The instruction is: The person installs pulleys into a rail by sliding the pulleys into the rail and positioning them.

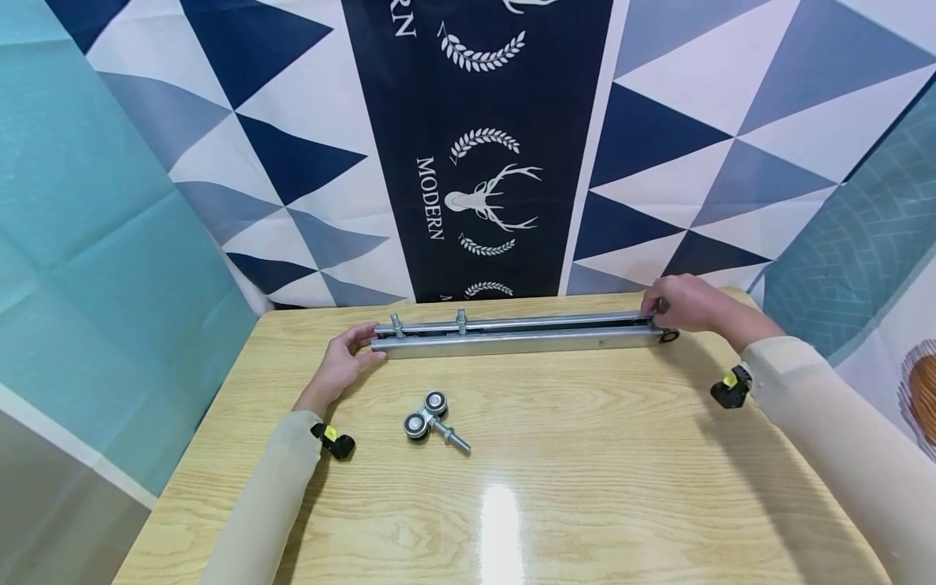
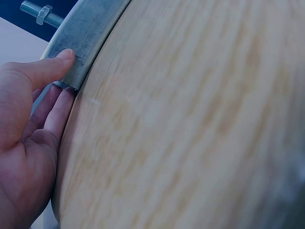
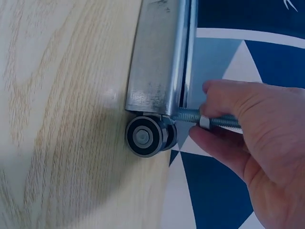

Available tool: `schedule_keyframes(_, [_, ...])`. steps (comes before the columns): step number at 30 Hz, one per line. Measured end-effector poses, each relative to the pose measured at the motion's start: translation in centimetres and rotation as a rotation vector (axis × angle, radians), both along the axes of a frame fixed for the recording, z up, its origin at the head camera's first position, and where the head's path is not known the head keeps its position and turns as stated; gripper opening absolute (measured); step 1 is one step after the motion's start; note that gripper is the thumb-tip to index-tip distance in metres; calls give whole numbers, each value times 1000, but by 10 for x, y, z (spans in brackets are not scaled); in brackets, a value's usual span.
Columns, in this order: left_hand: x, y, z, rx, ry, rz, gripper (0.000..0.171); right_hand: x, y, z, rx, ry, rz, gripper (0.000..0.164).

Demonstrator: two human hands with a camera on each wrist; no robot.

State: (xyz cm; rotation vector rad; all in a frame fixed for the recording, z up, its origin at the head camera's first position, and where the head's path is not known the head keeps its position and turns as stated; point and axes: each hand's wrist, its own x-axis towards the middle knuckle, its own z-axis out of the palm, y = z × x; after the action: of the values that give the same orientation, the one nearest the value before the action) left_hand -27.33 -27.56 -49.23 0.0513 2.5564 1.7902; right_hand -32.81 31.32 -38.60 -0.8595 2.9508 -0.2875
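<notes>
A long metal track point(image 1: 526, 343) with a slot along its top lies across the back of the table. At its left end my left hand point(image 1: 342, 364) holds it, thumb on the front face and fingers at the end. Two threaded bolts, a left one point(image 1: 397, 325) and a right one point(image 1: 461, 320), stand up from the slot near that end. My right hand point(image 1: 691, 302) pinches the bolt point(image 3: 188, 114) of a roller trolley at the track's right end. The trolley's outer wheels point(image 3: 144, 136) show just outside the opening; the rest is hidden inside the track.
Another roller trolley point(image 1: 430, 416), with its wheels and bolt, lies on the wooden table point(image 1: 585, 455) in front of the track. A patterned cloth point(image 1: 483, 106) hangs right behind the table's back edge.
</notes>
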Motion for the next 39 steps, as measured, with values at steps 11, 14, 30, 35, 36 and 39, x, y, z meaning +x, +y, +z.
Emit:
schedule_keyframes(11, [0,-2,-1,1,2,0,65,12,19,-10,-363,-65,-184,29])
schedule_keyframes(14, [0,-2,-2,4,2,4,65,13,23,-16,-449,-78,-232,32])
schedule_keyframes(30, [-1,-1,-2,1,8,1,64,18,30,-43,-887,-141,-363,28])
schedule_keyframes(35, [-1,-1,-2,7,2,5,64,18,26,-41,-858,-117,-364,29])
schedule_keyframes(36, [-1,-1,-2,6,1,6,64,18,25,-41,-849,-113,-360,29])
schedule_keyframes(39, [-1,-1,-2,5,-1,11,63,17,21,-39,-835,-106,-341,28])
